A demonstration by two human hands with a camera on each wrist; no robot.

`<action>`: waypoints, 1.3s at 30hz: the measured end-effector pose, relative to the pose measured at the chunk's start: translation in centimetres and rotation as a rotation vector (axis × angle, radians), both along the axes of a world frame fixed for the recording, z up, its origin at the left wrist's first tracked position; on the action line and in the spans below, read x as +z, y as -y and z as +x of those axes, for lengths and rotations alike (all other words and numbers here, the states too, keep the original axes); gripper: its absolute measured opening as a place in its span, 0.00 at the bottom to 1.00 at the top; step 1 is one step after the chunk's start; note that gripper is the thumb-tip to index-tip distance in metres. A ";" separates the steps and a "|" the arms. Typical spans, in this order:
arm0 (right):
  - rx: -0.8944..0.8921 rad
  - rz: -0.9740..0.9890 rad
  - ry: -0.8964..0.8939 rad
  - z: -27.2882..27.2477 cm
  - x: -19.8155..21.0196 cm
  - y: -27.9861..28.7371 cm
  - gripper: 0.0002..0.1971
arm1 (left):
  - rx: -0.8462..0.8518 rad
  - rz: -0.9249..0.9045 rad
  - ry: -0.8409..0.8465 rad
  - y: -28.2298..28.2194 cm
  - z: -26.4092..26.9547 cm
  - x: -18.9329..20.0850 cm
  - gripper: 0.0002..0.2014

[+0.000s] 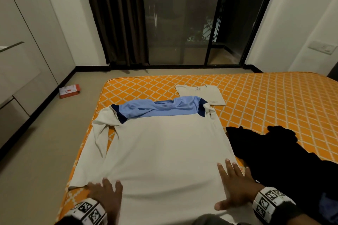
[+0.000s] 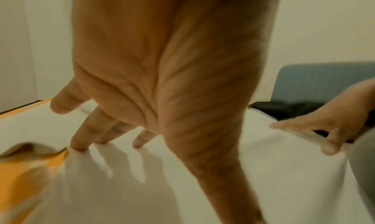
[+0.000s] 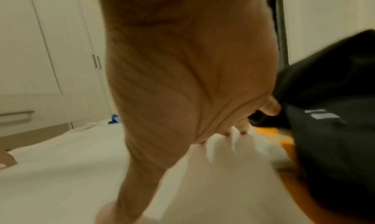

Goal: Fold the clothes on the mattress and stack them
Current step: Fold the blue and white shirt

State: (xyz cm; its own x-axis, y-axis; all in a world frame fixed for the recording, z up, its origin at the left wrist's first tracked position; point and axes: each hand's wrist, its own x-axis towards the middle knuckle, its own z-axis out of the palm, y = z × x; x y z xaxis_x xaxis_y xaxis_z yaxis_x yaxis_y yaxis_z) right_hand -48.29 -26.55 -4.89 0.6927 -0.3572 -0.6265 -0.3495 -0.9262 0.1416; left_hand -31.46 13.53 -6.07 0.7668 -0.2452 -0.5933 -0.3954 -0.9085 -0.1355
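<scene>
A white long-sleeved shirt (image 1: 164,148) with a light-blue yoke and navy shoulder patches lies spread flat on the orange mattress (image 1: 265,100), collar away from me. My left hand (image 1: 108,192) presses flat, fingers spread, on its near left hem; the fingertips (image 2: 79,147) touch the cloth at the shirt's edge. My right hand (image 1: 236,186) lies flat with spread fingers on the near right hem (image 3: 223,155), beside a crumpled black garment (image 1: 274,151). A folded beige shirt (image 1: 201,95) rests farther back on the mattress.
The mattress's left edge drops to a beige floor (image 1: 45,151), where a small red-and-white box (image 1: 69,91) lies. White cupboards (image 1: 22,51) line the left wall. A dark glass door with curtain (image 1: 164,14) stands beyond the mattress. A grey knee (image 1: 210,219) shows at the bottom.
</scene>
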 end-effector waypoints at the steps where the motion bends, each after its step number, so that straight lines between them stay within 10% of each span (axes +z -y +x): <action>1: 0.018 -0.039 0.015 1.3 1.1 0.1 0.78 | -0.085 0.000 0.003 1.4 0.6 1.4 0.52; 5: 0.082 -0.092 0.341 10.5 4.7 1.1 0.40 | -0.295 -0.129 0.118 8.0 5.1 5.4 0.66; 13: 0.138 0.199 0.646 28.9 -0.5 5.5 0.33 | -0.223 -0.358 0.145 13.8 20.6 0.9 0.63; 16: 0.105 0.206 0.574 33.4 -4.1 6.7 0.39 | -0.224 -0.347 0.124 13.5 25.9 -1.2 0.81; 21: 0.034 0.132 0.564 35.4 -7.8 9.7 0.65 | -0.188 -0.309 0.111 12.9 31.5 -3.5 0.83; 39: 0.130 0.015 0.412 33.5 -5.6 6.6 0.66 | 0.088 -0.372 0.188 1.2 30.2 -4.1 0.88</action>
